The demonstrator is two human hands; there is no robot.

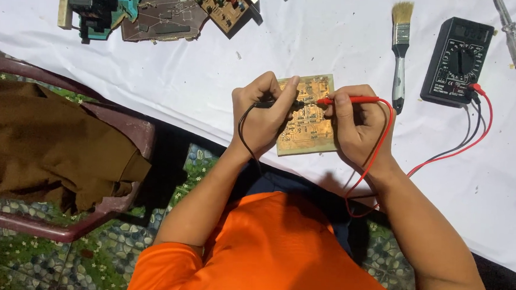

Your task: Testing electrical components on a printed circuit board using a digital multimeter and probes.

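Note:
A tan circuit board [307,123] lies copper side up near the front edge of the white-covered table [310,42]. My left hand [263,115] holds a black test probe [276,104] with its tip on the board. My right hand [358,125] holds a red test probe [350,100] pointing left onto the same board. Red and black leads [453,150] run right to a black multimeter [458,61] lying flat on the cloth.
A paintbrush [400,52] lies between the board and the meter. A screwdriver [512,35] lies at top right. Several other circuit boards [164,18] and a teal part [103,1] sit at the top left. A maroon chair [63,152] with brown cloth stands left.

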